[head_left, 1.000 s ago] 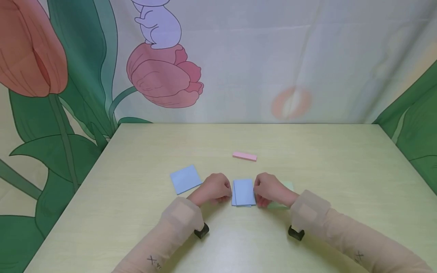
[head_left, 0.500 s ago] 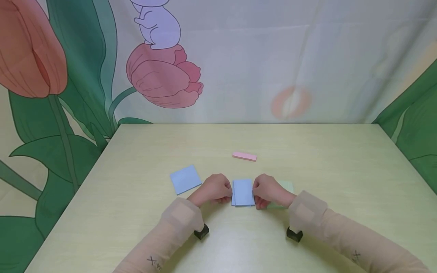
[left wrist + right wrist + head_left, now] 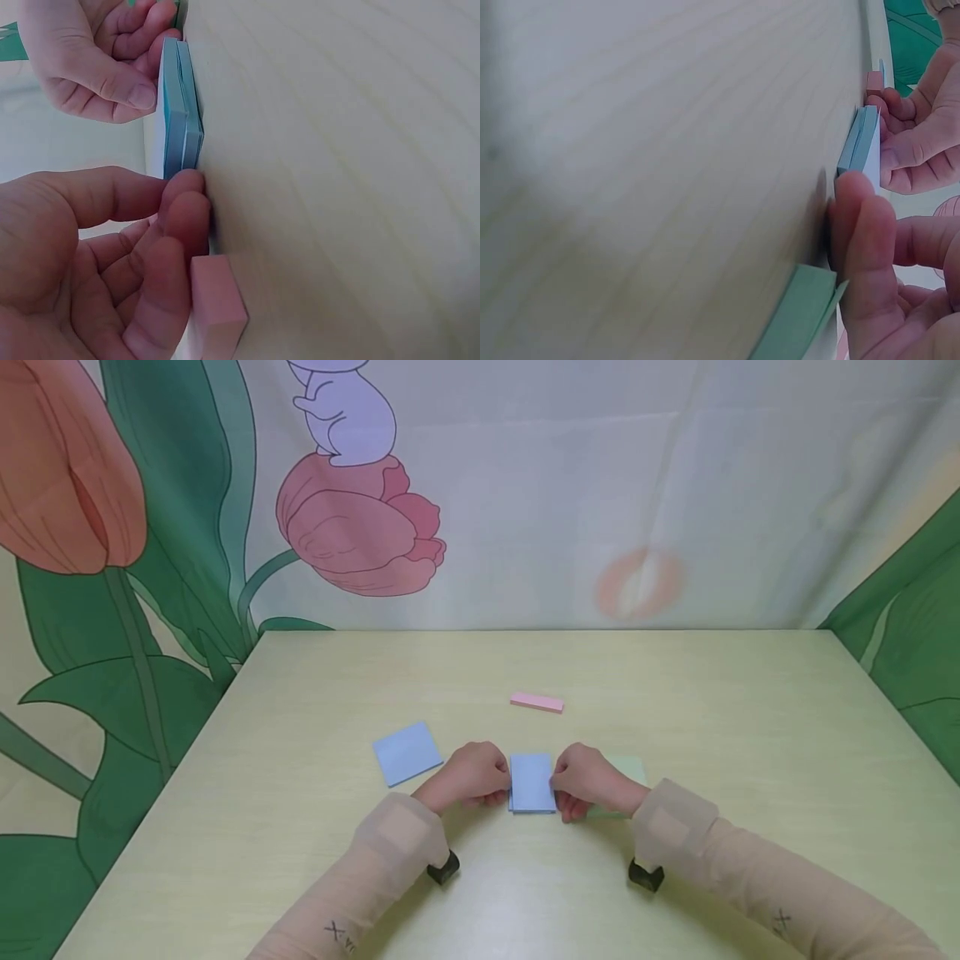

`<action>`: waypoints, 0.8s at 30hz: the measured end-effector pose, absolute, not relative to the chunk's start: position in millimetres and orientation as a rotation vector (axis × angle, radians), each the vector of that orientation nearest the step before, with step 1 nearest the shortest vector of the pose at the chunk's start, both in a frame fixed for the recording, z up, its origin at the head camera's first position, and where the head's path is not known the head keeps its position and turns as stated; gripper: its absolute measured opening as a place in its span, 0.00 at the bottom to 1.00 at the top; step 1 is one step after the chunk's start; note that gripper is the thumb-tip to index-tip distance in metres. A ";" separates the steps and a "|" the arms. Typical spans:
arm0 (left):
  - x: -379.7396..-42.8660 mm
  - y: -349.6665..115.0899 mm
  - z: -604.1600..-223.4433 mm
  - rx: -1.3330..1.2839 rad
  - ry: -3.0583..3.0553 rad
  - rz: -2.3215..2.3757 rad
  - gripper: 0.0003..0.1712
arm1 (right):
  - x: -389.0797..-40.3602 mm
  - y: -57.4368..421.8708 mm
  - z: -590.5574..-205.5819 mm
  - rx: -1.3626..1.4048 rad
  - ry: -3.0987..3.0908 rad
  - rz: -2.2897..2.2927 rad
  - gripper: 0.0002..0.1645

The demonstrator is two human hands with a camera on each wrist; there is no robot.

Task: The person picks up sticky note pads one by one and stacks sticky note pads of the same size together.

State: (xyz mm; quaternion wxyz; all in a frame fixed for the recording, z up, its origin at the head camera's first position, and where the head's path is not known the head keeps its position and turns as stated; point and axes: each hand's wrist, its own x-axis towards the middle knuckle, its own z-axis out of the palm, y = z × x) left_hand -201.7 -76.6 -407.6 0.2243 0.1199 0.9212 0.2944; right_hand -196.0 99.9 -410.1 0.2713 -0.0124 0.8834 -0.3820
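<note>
Two blue sticky note pads (image 3: 532, 783) lie stacked on the table between the hands, the upper one almost covering the lower. My left hand (image 3: 471, 772) holds the stack's left edge with curled fingers, thumb and index fingertip right at its end in the left wrist view. From the other side my right hand (image 3: 591, 777) grips the right edge, its thumb (image 3: 141, 96) at the upper pad's face. A pink pad (image 3: 217, 300) stands close beside the left hand's little finger in the left wrist view; in the head view the hand hides it.
A square blue pad (image 3: 407, 754) lies left of the left hand. Partly under the right hand is a pale green pad (image 3: 628, 770). A narrow pink pad (image 3: 537, 702) sits farther back on the pale wooden table (image 3: 712, 718), before a flowered curtain (image 3: 525, 510).
The upper blue pad has slid slightly left over the lower one, and my right hand has moved left with it. The left hand stays nearly still.
</note>
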 end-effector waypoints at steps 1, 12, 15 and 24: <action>-201.8 -76.5 -407.8 0.334 2.541 0.815 0.13 | -196.1 100.0 -410.2 -0.035 2.378 -1.026 0.11; -207.4 -73.3 -407.6 0.261 2.582 0.822 0.11 | -205.2 105.5 -407.2 0.016 2.343 -1.161 0.06; -207.6 -70.4 -408.0 0.233 2.625 0.842 0.09 | -210.5 107.1 -407.6 0.068 2.302 -1.256 0.08; -211.7 -63.3 -407.9 0.143 2.687 0.894 0.08 | -217.4 111.0 -405.0 0.158 2.179 -1.492 0.23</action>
